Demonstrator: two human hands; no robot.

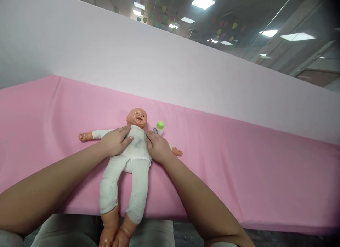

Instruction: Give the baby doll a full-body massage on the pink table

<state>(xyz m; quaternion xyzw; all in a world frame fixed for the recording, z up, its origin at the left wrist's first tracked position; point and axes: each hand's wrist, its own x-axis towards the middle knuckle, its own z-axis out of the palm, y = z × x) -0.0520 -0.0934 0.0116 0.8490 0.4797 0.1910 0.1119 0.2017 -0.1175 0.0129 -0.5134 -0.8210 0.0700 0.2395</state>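
A baby doll [136,144] with a white cloth body and hard plastic head, hands and feet lies on its back on the pink cover. Its head points away from me, and its feet hang over the near edge. My left hand [117,141] rests on the doll's chest at the left, fingers stretched out, thumb apart. On the other side, my right hand [157,145] lies along the chest, its fingers extended and partly turned from view. Just beyond my right hand is a small clear bottle [158,128] with a green cap, its lower part hidden.
The pink cover [239,176] spreads over a long table, with folds to the right. A pale wall panel [170,73] stands behind it. Above that is glass with heart-shaped stickers and reflected ceiling lights [203,2]. My legs are below the near edge.
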